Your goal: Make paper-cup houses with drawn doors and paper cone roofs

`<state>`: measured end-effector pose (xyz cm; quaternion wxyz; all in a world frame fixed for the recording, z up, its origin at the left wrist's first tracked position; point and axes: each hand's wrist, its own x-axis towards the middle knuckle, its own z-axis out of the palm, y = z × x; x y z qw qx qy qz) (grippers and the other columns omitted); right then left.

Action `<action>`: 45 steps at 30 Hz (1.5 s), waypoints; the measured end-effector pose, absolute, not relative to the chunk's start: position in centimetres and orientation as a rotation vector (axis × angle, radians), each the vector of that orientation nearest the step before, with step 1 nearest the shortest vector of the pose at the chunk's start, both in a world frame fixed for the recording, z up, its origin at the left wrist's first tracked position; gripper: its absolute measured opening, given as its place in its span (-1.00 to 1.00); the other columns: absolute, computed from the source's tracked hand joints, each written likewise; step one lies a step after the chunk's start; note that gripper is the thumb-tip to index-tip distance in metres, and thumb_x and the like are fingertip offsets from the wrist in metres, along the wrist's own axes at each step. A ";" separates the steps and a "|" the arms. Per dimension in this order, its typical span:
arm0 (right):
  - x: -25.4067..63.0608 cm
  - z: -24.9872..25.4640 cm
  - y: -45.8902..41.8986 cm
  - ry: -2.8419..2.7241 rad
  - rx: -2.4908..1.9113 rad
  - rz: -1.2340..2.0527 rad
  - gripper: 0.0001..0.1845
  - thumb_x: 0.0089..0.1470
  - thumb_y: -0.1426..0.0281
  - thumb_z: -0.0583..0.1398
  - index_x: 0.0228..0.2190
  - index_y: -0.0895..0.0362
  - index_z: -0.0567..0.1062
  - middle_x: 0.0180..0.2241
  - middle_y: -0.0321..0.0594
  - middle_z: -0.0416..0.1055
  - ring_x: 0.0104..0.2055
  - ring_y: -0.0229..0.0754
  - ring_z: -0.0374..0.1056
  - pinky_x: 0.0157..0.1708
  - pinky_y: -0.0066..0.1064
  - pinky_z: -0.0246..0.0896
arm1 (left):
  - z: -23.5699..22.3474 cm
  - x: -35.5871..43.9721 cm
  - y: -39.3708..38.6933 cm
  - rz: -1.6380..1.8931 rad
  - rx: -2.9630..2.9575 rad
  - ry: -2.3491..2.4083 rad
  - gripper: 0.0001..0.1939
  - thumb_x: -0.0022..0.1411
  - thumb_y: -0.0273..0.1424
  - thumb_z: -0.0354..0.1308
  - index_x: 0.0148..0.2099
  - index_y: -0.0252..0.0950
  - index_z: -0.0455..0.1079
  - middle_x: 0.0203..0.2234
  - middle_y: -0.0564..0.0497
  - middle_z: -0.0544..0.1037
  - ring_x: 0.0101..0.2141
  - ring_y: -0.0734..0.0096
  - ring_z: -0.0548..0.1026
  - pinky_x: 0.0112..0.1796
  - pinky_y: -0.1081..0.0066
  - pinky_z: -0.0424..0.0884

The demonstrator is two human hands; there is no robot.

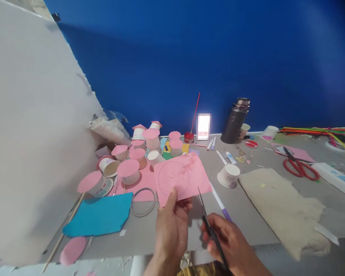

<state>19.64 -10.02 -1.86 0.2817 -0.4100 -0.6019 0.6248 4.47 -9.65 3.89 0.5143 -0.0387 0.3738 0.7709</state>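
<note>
Between thumb and fingers, my left hand [174, 222] grips a pink paper sheet [197, 174] with a circle drawn on it. My thumb presses near the circle's lower edge. Black-handled scissors [208, 226] are in my right hand [228, 239], their tips pointing up beside the sheet's lower right edge. The blades look nearly closed, and part of the handle is hidden by my fingers. Left of my left hand lies a grey ring [143, 203] on the table, near a blue-green sheet [100, 214]. A white marker with a purple end [222, 205] lies just beyond the scissors.
Several paper cups topped with pink discs [128, 168] crowd the left. A dark bottle [235, 120] stands by the blue wall. An upturned cup [229, 175], a beige cloth [281, 207], red-handled scissors [300, 168] and a power strip [337, 178] lie right. A white panel [31, 126] borders the left.
</note>
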 end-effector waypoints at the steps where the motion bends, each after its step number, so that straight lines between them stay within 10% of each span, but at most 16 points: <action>1: 19.3 -2.0 -10.0 -1.604 -1.100 1.675 -0.37 -0.13 -0.18 0.33 -0.33 0.12 0.46 -0.46 -0.28 0.35 -0.42 -0.24 0.21 -0.43 -0.46 0.16 | 3.8 4.7 -9.8 1.842 -0.086 0.887 -0.82 0.06 -0.45 0.41 -0.29 -0.36 0.49 -0.47 0.02 0.58 -0.52 0.45 0.51 -0.52 0.47 0.49; 45: 18.6 0.0 -9.6 -1.400 -1.038 1.773 -0.21 -0.26 -0.35 0.33 -0.52 0.16 0.42 -0.64 -0.32 0.27 -0.60 -0.35 0.11 -0.56 -0.48 0.10 | 3.2 5.5 -11.7 1.755 0.130 0.990 -0.65 -0.17 -0.27 0.58 -0.50 -0.42 0.55 -0.58 -0.03 0.60 -0.52 0.31 0.59 -0.37 0.28 0.68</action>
